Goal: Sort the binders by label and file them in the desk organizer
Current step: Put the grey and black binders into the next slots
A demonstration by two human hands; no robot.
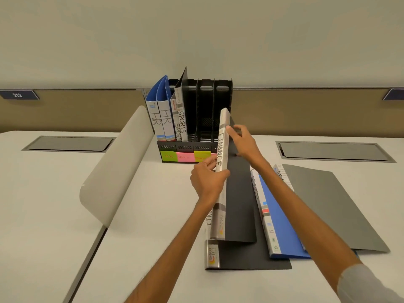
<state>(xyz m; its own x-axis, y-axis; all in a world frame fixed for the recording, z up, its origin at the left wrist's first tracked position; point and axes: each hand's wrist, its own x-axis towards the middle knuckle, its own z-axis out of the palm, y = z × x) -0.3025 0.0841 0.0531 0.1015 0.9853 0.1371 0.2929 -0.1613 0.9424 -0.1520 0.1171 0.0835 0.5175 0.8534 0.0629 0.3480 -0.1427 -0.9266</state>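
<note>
A black binder with FINANCE on its white spine point(223, 171) is lifted above the desk, spine up, pointing toward the black desk organizer point(209, 101). My left hand point(207, 180) grips the spine near its middle. My right hand point(242, 141) holds the far upper part of the same binder. The organizer holds two blue HR binders point(160, 110) in its left slot and two SPORTS binders point(180, 119) beside them; the slots to the right stand empty. Coloured sticky labels point(185, 156) line the organizer's front.
On the desk lie another black binder point(251, 259), a blue binder point(282, 232) and a grey binder point(328, 204). A curved beige divider point(115, 167) rises at the left. Two grey cable hatches point(70, 144) point(332, 152) sit in the desk. A wall runs behind.
</note>
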